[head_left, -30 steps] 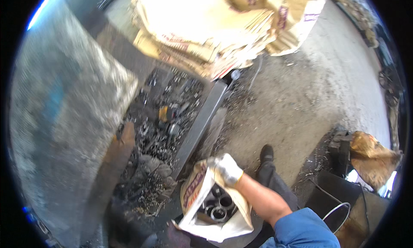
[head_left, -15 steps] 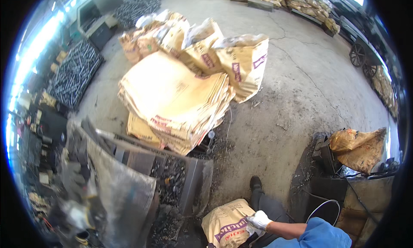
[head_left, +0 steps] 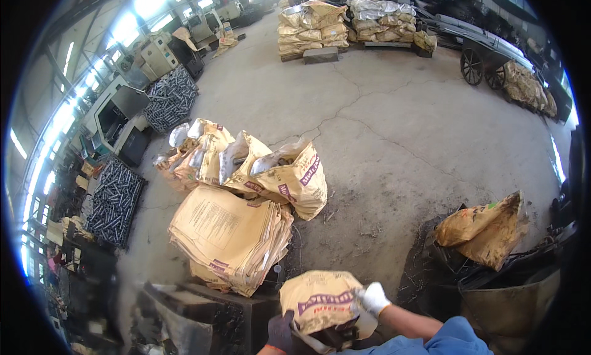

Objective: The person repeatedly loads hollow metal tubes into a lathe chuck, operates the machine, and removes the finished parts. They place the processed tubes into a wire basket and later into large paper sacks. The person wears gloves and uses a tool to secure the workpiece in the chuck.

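Lifted since a second ago, the tan paper sack (head_left: 320, 301) now sits between both gloved hands above the dark metal bin (head_left: 228, 318). Right hand (head_left: 372, 298) pinches its folded top; left hand (head_left: 281, 331) cups underneath. Better to support the base, as the load looks heavy.

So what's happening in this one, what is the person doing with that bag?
A person in a blue sleeve holds a tan paper sack up in front of them. The right hand, in a white glove, grips its right edge, and the left hand, in a dark glove, supports it from below. A stack of flattened sacks lies on the concrete floor just ahead, with several filled sacks behind it.
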A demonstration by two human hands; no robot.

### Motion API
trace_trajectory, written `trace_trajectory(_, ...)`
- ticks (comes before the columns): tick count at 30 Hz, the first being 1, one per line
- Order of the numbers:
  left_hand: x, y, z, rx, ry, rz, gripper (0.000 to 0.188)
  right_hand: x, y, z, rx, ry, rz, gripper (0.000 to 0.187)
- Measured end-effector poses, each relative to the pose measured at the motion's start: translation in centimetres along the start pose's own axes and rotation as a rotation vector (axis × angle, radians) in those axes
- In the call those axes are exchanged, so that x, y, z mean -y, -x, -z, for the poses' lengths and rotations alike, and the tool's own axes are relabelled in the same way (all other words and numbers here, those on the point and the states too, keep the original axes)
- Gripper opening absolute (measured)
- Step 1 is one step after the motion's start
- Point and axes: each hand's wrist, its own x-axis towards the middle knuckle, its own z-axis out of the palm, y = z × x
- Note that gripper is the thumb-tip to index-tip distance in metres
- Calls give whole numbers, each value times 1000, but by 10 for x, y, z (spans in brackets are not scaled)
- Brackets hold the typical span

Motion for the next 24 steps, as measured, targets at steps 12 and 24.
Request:
trace_trajectory(12,-205,-230,-4,199,7,-502,44,215,-64,139,-496,544,601,45)
trace_trajectory(24,-362,-563,-101,459,251,-236,46,331,-327,232,-635,-617,164,25)
